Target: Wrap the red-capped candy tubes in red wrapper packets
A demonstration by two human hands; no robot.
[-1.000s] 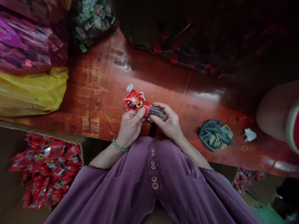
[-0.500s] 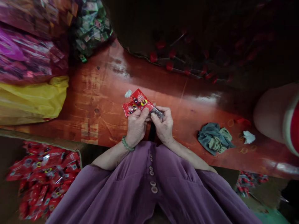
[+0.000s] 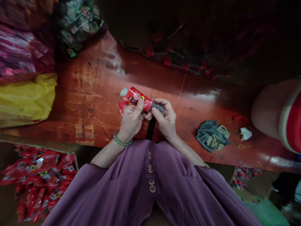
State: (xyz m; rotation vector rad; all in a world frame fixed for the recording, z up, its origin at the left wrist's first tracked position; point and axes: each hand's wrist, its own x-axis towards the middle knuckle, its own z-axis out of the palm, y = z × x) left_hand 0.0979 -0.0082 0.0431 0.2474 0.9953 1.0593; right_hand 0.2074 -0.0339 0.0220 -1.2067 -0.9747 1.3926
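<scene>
My left hand (image 3: 130,120) and right hand (image 3: 166,119) met at twelve o'clock, fingers pinched shut, wrists angled inward.

Red packet (image 3: 135,95) printed with white concentric rings and a yellow-and-black mark; its far end is clear over dark grey contents. Table (image 3: 94,91) is glossy red-brown with worn pale patches; cloth (image 3: 211,136) is teal and olive, bag (image 3: 25,99) plain yellow. Bracelet (image 3: 121,142) has green beads; garment (image 3: 150,188) is plain purple with buff buttons.

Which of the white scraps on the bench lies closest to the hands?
The white scrap beside the red packets that both hands hold; the other white scrap lies far right, past the crumpled cloth.
</scene>
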